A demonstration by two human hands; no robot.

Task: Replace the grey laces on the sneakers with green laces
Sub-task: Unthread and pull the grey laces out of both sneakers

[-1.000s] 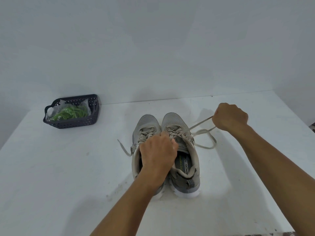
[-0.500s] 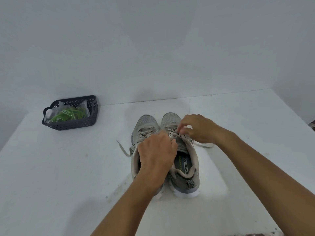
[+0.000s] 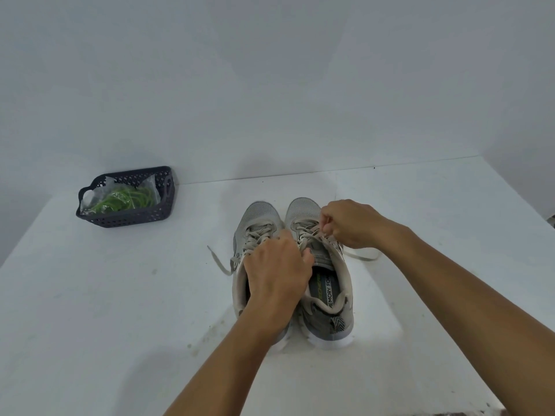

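While two grey sneakers [image 3: 292,265] stand side by side on a white table [image 3: 120,295], the right hand [image 3: 350,223] pinches a grey lace [image 3: 312,232] over the right shoe's eyelets. Left hand [image 3: 277,276] curls onto the shoes' tongues. Green laces [image 3: 126,199] lie bagged in a dark basket [image 3: 129,217], well left of the sneakers.

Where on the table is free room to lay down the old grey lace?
The table is bare right of the right sneaker, and between the basket and the left sneaker. It is crowded over the sneakers, where the left hand and right hand work at the grey lace.
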